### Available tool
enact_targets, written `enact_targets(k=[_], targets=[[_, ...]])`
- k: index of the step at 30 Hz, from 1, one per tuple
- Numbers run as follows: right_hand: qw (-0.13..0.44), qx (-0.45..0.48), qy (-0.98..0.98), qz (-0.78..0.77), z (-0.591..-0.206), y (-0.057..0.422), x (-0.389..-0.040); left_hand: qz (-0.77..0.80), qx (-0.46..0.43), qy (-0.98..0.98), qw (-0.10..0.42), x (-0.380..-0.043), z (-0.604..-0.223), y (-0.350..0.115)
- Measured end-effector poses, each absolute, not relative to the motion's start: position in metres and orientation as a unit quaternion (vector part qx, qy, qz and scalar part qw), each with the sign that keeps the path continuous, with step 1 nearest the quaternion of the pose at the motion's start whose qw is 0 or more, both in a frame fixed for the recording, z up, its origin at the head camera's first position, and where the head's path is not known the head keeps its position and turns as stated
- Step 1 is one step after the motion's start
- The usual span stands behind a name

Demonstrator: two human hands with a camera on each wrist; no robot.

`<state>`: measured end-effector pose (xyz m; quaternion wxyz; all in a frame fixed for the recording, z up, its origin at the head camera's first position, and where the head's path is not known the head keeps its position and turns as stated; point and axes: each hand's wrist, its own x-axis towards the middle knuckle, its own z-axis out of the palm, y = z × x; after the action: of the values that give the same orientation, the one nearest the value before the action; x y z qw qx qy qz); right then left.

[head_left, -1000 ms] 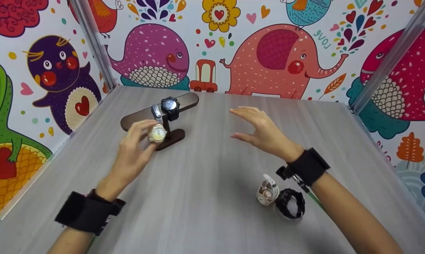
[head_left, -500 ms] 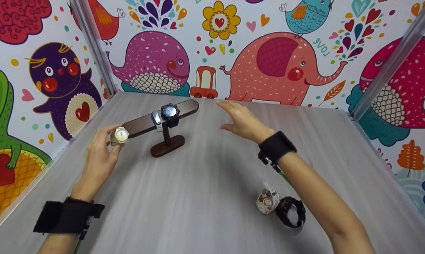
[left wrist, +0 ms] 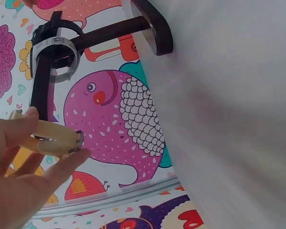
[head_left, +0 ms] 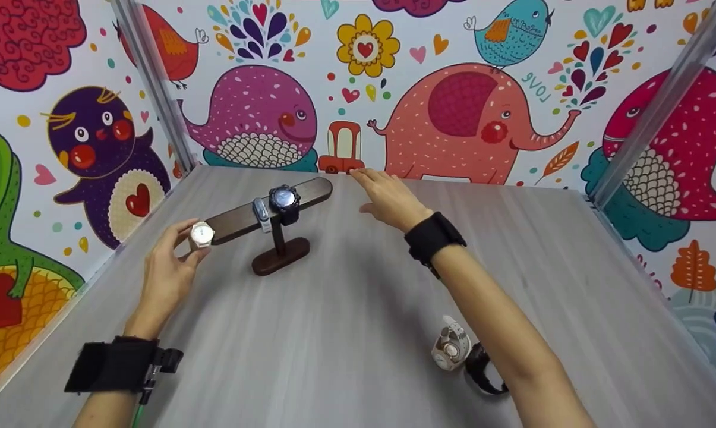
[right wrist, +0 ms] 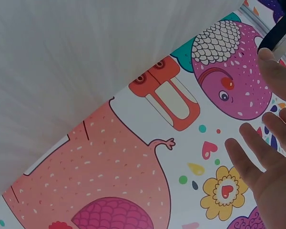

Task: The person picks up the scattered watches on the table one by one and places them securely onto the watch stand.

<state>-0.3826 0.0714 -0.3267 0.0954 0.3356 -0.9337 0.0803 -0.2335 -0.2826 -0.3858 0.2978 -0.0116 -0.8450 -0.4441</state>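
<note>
My left hand pinches a cream-strapped wristwatch between thumb and fingers at the left end of a dark wooden watch stand. In the left wrist view the strap loop meets the bar's end; whether it encircles the bar I cannot tell. Around the bar's middle sit a slim silver-white watch and a chunky black watch. Beyond the bar's right end, my right hand hovers with fingers extended and holds nothing. The right wrist view shows its spread fingers close to the bar.
On the grey table, a white watch and a black watch lie at the front right, the black one partly hidden by my right forearm. Cartoon-printed walls border the table at the back and sides.
My left hand has carried the cream watch leftward from before the stand to the bar's left end. My right hand has moved left towards the bar's right end.
</note>
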Motion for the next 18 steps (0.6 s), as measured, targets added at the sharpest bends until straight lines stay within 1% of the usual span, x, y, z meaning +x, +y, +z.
enact_targets(k=[11,18], targets=[[0.1,0.348,-0.925,0.114,-0.335,0.041,-0.395,-0.456,-0.006,-0.847,0.273,-0.242,-0.397,-0.284],[0.064,0.341,-0.922,0.174,-0.345,0.024,-0.4,-0.473,-0.024,-0.841,0.261,-0.245,-0.397,-0.284]])
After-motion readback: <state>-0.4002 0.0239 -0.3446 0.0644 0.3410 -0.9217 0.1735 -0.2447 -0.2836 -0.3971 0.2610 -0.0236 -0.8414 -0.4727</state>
